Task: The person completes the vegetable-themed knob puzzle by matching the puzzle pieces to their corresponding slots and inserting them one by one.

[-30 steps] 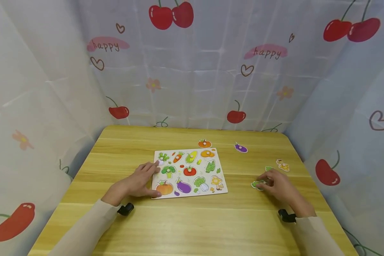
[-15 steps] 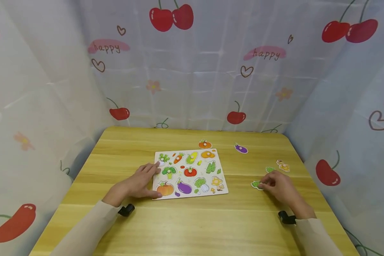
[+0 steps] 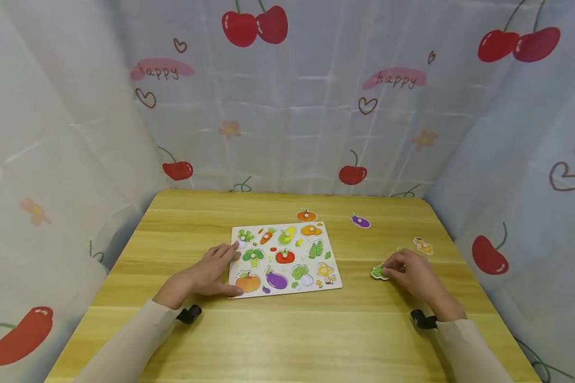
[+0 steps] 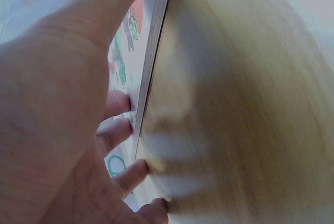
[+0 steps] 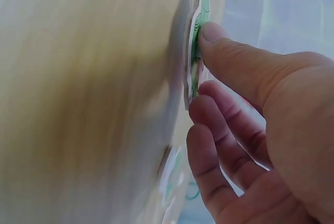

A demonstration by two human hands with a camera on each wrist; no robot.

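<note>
A wooden peg puzzle board (image 3: 263,270) printed with vegetables lies on the table. My left hand (image 3: 212,270) rests along its left edge, thumb at the near corner and fingertips on the board's face. In the left wrist view those fingers (image 4: 133,174) are spread along the edge. To the right of the board my right hand (image 3: 414,274) pinches a green puzzle piece (image 3: 379,272) between thumb and fingers. The right wrist view has this green puzzle piece (image 5: 195,51) tilted up on edge, slightly off the table. Its peg is hidden by the thumb.
Loose pieces lie around: a pumpkin (image 3: 306,215) behind the board, an eggplant (image 3: 360,220), and a yellow-brown mushroom piece (image 3: 424,246) at the right. Another green piece (image 5: 169,174) is mostly hidden behind the right hand. A printed curtain (image 3: 287,106) encloses the table (image 3: 287,340).
My right hand has taken hold of the green piece and raised it a little, shifting slightly to the left. The left hand and the board stay where they were.
</note>
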